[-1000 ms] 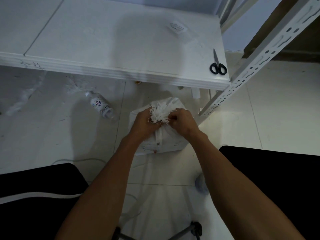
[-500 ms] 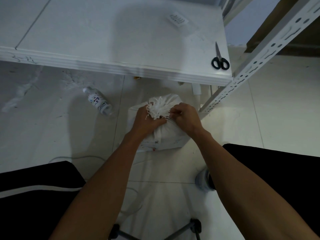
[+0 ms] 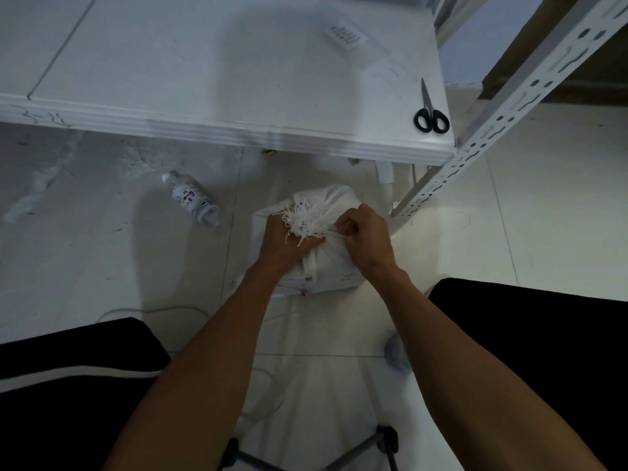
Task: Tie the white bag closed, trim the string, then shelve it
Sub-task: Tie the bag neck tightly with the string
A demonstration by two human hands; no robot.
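White bag (image 3: pixel 326 266) sits on the tiled floor (image 3: pixel 543 215), just in front of the white desk's (image 3: pixel 204 79) near edge, close to its right corner. Bag mouth is gathered into a bunch; frayed white strands (image 3: pixel 300 220) stick up out of the gather.

Left hand (image 3: pixel 283 241): clenched around the neck of the bag on its left side, just below the frayed strands, fingers wrapped into the fabric.

Right hand (image 3: pixel 368 237): closed in a pinch at the right side of the neck, fingertips (image 3: pixel 343 229) touching the gather. It appears to grip a thin string there, but the string itself is too fine to make out.

Both forearms reach down from the bottom of the view; the person's dark-clothed legs lie to either side.

Scissors (image 3: pixel 431 112), black handles, blades shut, lie flat on the desk near its right edge, towards the near right corner, well apart from the bag. A small printed label (image 3: pixel 348 34) lies further back on the desk.

Slotted white metal shelf post (image 3: pixel 503 113) runs diagonally just right of the desk's right edge; its foot is near the bag.

Plastic bottle (image 3: pixel 193 198) lies on its side on the floor, left of the bag, not touching it.
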